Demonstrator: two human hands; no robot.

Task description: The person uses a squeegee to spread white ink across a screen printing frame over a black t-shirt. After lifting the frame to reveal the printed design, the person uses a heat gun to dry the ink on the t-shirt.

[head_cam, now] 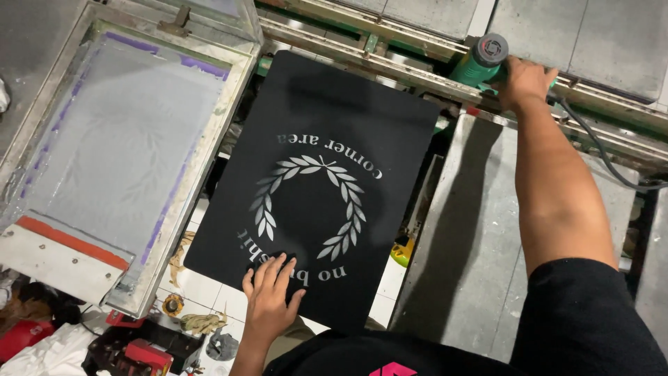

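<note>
A black fabric-covered board [327, 111] with a silver wreath print and lettering lies in the middle. My left hand [270, 292] rests flat on its near edge, fingers spread over the print. My right hand [523, 82] reaches to the far right and grips a green heat gun [480, 61] resting on the metal rail, its grey cable [605, 157] trailing to the right.
A framed printing screen [118, 139] with a wooden squeegee [66, 254] sits to the left. A grey metal platen [473, 230] lies to the right, and metal rails [390, 63] run across the back. White floor tiles, rags and a red tool lie below at the lower left.
</note>
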